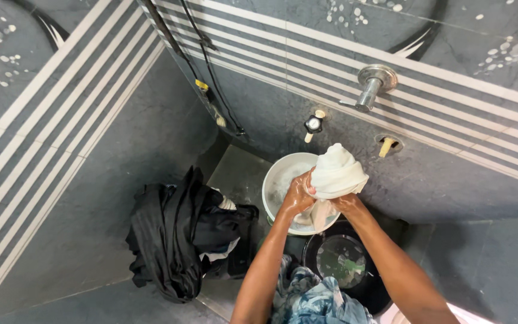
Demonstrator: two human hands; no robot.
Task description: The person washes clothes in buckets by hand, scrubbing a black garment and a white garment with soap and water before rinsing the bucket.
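Observation:
Both my hands grip a wet white cloth [336, 173], bunched and twisted, held above a white basin [277, 183] of soapy water. My left hand [298, 197] clasps the left side of the cloth, and my right hand [348, 204] holds its lower right part, where a tail of fabric hangs down toward the basin's rim. Both forearms reach up from the bottom of the view and look wet.
A heap of black clothes [181, 237] lies on the floor at the left. A black bucket [346, 264] with water stands below the basin, a blue patterned garment [310, 300] beside it. Taps [372, 84] and a small valve [313, 124] stick out of the grey striped wall.

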